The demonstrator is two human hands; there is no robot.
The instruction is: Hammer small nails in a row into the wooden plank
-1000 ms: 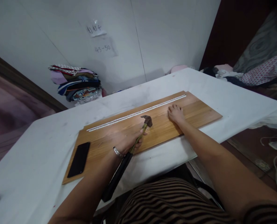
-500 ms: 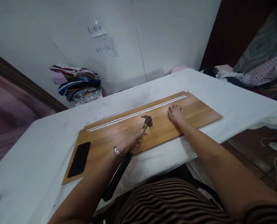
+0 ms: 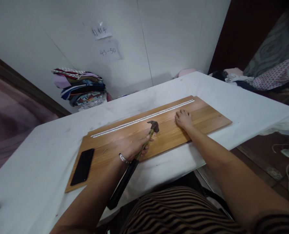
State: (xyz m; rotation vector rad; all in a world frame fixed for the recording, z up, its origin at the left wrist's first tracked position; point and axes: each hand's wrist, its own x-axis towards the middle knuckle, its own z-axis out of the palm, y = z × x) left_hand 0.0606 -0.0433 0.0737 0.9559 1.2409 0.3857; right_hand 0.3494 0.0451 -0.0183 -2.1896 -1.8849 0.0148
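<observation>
My left hand, with a bracelet on its wrist, is closed around the shaft of a claw hammer, just below the head. The hammer slants over a wooden board, its black grip extending past the front edge towards me. Beside the metal head, a few tiny bits lie on the wood, too small to name. My right hand rests on the board further right, fingers apart and a little bent, holding nothing visible. A long white strip with markings, like a measuring tape, runs along the board's far side.
A black phone lies at the board's left end, and a thin nail-like piece near it. White cloth covers the table. Folded clothes are stacked by the wall at the back left. Handwritten paper notes hang above.
</observation>
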